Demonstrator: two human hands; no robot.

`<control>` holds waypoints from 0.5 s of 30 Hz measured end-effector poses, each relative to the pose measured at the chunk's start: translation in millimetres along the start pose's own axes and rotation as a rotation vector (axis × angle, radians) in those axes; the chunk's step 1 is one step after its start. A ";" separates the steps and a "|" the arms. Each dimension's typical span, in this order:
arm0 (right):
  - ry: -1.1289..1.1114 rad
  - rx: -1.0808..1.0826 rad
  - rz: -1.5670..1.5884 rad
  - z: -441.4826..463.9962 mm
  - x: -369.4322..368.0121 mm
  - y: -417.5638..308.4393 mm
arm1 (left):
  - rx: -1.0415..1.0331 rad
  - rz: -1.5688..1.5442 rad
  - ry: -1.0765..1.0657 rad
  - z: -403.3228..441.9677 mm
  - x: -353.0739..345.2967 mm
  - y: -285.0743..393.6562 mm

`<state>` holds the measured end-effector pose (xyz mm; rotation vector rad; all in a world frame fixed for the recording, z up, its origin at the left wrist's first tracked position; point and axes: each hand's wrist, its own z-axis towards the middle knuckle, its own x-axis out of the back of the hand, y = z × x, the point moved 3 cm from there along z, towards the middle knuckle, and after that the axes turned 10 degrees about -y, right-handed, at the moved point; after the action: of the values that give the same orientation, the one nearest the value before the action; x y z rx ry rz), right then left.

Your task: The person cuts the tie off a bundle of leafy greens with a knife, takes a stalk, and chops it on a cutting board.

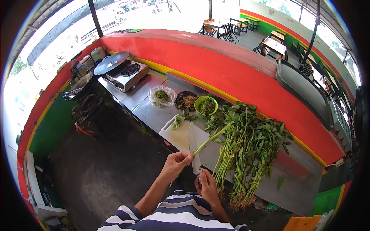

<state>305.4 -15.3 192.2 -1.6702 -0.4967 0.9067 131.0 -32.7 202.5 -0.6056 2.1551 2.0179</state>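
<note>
Holding green stem [210,139] pinched in left hand [175,165], lower centre of frame, with knife [192,138] clasped in right hand [208,187] — apparently steadying stem beside blade, near bench [296,181] edge.

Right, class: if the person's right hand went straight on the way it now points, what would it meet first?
Most likely the green stem held by the left hand, which crosses ahead of the right hand, over the line of its knife. The cutting board looks farther on, though depth is unclear.
</note>
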 end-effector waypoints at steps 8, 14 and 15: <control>0.049 -0.028 0.060 0.8 5.7 -2.0 | 0.012 0.070 -0.005 -1.4 -8.7 4.5; 0.016 -0.040 0.049 -1.1 2.9 -1.2 | -0.020 0.060 -0.018 2.4 -5.5 9.0; 0.010 -0.039 0.049 -1.1 2.6 -0.8 | -0.016 0.062 -0.020 2.8 -4.7 9.8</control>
<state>308.0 -13.9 192.2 -1.7283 -0.4709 0.9290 131.2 -28.8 213.0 -0.5252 2.1746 2.0647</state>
